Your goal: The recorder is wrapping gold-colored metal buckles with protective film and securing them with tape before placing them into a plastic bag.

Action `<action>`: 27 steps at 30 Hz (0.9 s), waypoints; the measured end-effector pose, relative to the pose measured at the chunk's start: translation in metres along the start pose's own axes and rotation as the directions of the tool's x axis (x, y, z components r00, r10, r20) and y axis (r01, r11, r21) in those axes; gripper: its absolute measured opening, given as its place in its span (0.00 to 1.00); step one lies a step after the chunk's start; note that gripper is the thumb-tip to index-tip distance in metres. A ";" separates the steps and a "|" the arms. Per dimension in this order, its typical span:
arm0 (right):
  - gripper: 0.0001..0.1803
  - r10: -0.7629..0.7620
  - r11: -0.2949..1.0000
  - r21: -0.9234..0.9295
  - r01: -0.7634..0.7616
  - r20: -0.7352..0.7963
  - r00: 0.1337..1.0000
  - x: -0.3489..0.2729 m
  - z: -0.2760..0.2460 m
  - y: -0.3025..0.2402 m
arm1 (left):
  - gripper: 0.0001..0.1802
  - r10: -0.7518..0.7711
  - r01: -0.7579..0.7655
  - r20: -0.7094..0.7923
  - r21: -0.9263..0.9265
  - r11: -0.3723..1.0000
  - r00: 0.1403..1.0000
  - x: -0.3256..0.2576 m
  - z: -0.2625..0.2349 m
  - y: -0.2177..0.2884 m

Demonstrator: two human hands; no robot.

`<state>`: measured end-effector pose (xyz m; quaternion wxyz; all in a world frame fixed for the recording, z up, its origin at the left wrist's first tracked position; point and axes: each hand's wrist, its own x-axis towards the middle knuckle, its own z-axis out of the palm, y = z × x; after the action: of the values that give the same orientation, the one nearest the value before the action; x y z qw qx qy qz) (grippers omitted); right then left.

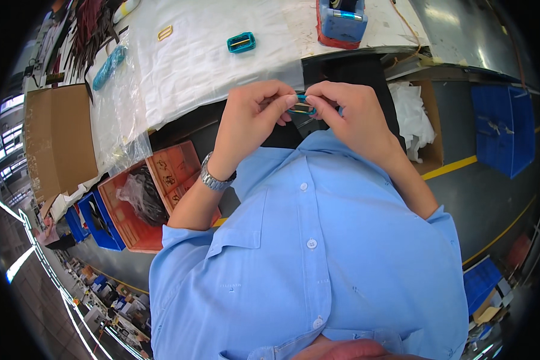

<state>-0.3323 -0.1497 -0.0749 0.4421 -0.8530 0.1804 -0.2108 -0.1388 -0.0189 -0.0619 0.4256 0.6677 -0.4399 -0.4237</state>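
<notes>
Both my hands are raised in front of my chest, pinching one small teal rectangular buckle [303, 108] with a gold bar across it. My left hand [253, 117], with a metal watch on its wrist, grips the buckle's left end by thumb and forefinger. My right hand [349, 114] holds its right end. A second teal buckle [241, 42] lies on the white cloth-covered table [198, 66] beyond my hands. A gold frame piece [165, 33] lies farther left on the same cloth.
A blue bin [342, 23] stands at the table's far edge. A bag of teal parts [109, 66] lies at left by a cardboard box [57, 141]. An orange crate [135, 213] and blue bins [99, 219] sit on the floor at left; a box with white wrapping [417, 120] at right.
</notes>
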 end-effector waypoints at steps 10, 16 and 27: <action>0.10 0.289 0.838 0.442 -0.319 0.137 0.948 0.009 0.003 0.004 | 0.18 0.437 -0.393 -0.018 0.405 0.825 0.899 -0.010 -0.005 0.016; 0.13 0.344 0.697 0.589 -0.409 0.226 0.911 0.012 0.005 0.000 | 0.23 0.517 -0.465 0.104 0.611 0.641 0.849 -0.012 -0.007 0.019; 0.17 0.373 0.427 0.696 -0.578 0.446 0.813 0.018 -0.002 0.012 | 0.21 0.474 -0.420 0.062 0.571 0.705 0.878 -0.007 -0.008 0.021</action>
<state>-0.3197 -0.1660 -0.0802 0.8373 -0.4860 0.2478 -0.0367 -0.1379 -0.0161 -0.0390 0.3161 0.6550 -0.6746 -0.1265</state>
